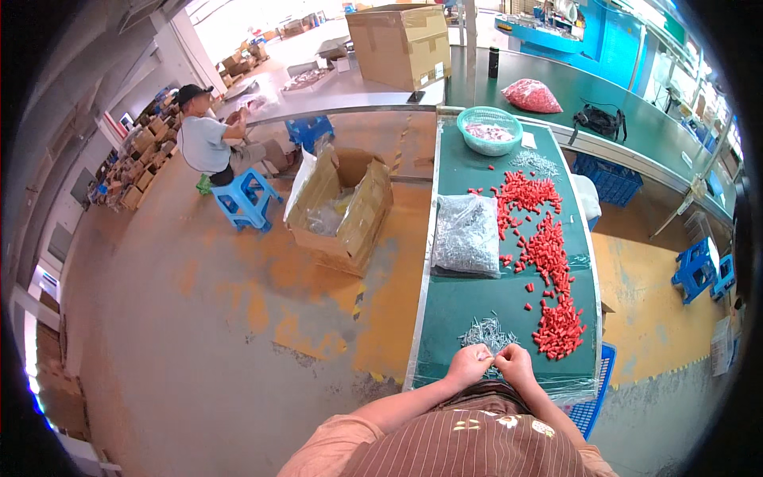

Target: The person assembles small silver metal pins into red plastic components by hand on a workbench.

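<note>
A person's left hand [469, 364] and right hand [517, 364] meet fingertip to fingertip at the near end of a long green table [477, 298], fingers bunched together; whatever small piece they pinch is too tiny to make out, and it cannot be told whether either hand is really clamped on something. Just beyond the knuckles lies a loose heap of small grey metal pins [487, 331], their directions jumbled, no single axis readable. To the right of that heap, a band of red plastic caps [548, 262] runs lengthwise up the table toward its far end. Left of the band sits a clear bag of grey metal parts [467, 234], its long side along the table. At the far end a teal basket [489, 130] holds pale pieces, blurred by distance. Off the table's left edge an open cardboard box [343, 208] stands on the floor with clear plastic bags inside. Farther left, another person [208, 139] sits on a blue stool [246, 199], hands partly hidden.
</note>
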### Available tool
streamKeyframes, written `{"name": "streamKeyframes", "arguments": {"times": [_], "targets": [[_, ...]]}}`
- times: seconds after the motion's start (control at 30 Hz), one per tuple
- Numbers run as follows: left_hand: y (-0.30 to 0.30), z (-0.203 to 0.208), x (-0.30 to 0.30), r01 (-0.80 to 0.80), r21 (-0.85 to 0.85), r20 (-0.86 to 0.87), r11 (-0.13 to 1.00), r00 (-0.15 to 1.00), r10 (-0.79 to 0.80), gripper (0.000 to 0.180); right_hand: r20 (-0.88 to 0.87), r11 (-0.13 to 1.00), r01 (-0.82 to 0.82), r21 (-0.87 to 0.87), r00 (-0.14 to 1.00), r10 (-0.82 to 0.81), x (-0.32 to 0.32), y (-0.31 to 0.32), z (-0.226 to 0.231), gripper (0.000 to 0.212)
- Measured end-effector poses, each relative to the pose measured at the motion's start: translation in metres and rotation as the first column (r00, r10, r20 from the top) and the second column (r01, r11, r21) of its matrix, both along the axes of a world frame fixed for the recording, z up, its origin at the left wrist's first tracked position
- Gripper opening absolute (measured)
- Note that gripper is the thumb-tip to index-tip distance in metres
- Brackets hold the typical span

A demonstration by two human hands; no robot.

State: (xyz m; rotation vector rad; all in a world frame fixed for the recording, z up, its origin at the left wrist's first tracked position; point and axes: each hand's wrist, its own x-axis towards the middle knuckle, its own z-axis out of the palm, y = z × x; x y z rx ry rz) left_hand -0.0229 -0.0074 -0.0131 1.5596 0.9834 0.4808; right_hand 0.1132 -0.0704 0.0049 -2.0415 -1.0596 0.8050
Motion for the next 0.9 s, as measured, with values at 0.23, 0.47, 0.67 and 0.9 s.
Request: {"name": "streamKeyframes", "arguments": {"times": [0.23, 0.47, 0.67, 0.9], "targets": [[0.001, 0.000, -0.024, -0.011, 0.028, -0.027, 1.000, 1.000, 0.011, 0.016, -0.051, 0.991, -0.129, -0.039, 0.991, 0.127, -0.010, -0.009, 0.003, 0.014], [0.015, -0.009, -0.025, 0.077, -0.172, 0.053, 0.982, 0.996, -0.069, 0.012, -0.130, 0.988, -0.151, 0.046, 0.979, 0.156, -0.026, -0.004, 0.010, 0.017], [0.012, -0.010, -0.016, 0.127, -0.024, 0.008, 0.992, 0.992, -0.126, 0.010, -0.229, 0.971, -0.175, 0.162, 0.951, 0.210, -0.014, -0.009, 0.004, 0.017], [0.015, -0.020, -0.019, -0.006, -0.181, 0.057, 0.983, 0.998, 0.017, 0.004, 0.334, 0.996, -0.081, -0.037, 0.938, 0.089, 0.015, 0.002, -0.030, 0.024]]}}
